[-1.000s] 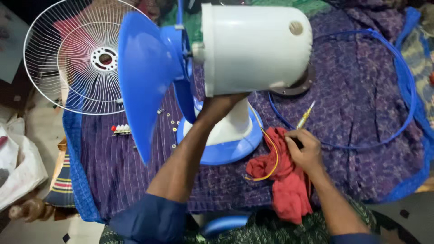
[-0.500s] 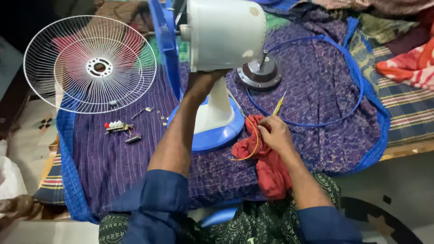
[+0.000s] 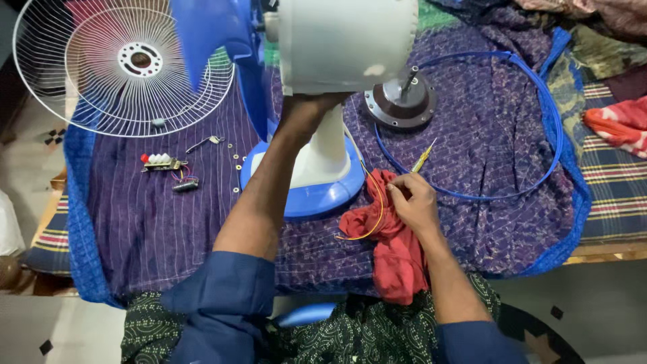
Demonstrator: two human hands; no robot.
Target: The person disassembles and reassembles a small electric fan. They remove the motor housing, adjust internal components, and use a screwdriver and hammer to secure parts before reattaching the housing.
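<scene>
My left hand [image 3: 306, 111] grips the underside of a white fan motor housing [image 3: 347, 42], which stands on a white neck over a round blue base [image 3: 317, 195]. Blue fan blades [image 3: 216, 30] stick out to its left. My right hand [image 3: 412, 202] rests on a red cloth [image 3: 391, 249] and pinches a small yellow-handled screwdriver [image 3: 424, 158]; thin yellow and orange wires [image 3: 374, 209] curve over the cloth beside it.
A white wire fan guard [image 3: 101, 74] lies at the far left. A grey round motor part [image 3: 401, 101] sits inside a blue guard ring [image 3: 532, 128]. A small switch block with wires [image 3: 165, 165] and several loose screws lie on the purple cloth [image 3: 155, 229].
The view has tilted and closed in. The fan head has turned so the blue blades point more to the left. My right hand stays on the red cloth with the screwdriver.
</scene>
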